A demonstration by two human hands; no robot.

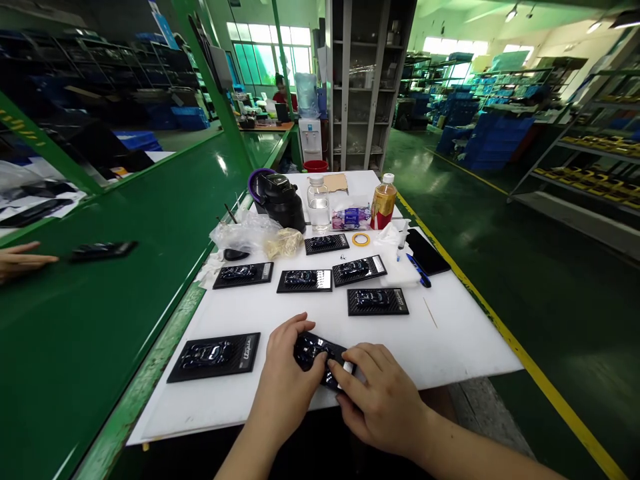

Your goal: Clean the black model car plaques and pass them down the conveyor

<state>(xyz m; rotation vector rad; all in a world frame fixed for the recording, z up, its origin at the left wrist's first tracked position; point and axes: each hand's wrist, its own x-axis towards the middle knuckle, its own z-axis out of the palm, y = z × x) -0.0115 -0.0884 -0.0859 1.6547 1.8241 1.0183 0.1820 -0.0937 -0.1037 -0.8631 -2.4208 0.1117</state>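
Observation:
At the near edge of the white board, a dark model car on a black base (311, 350) lies tilted between my hands. My left hand (289, 373) grips the left part of it, thumb against the car and fingers round the far side. On the right, my right hand (383, 397) is closed on the end with the pale label strip, and its fingertips meet my left thumb. Part of the car is hidden by my fingers. To the left lies another model car on a base (214, 357), and beyond sits one more such model (378, 302), with several others farther back.
A white board (300, 308) covers the bench. Toward its back stand a black jug (285, 203), a clear bottle (319, 207), a drink bottle (383, 203) and yellow tape (361, 239). A blue pen (419, 270) lies right, near a phone (429, 252). Another person's hand (25, 260) shows at left.

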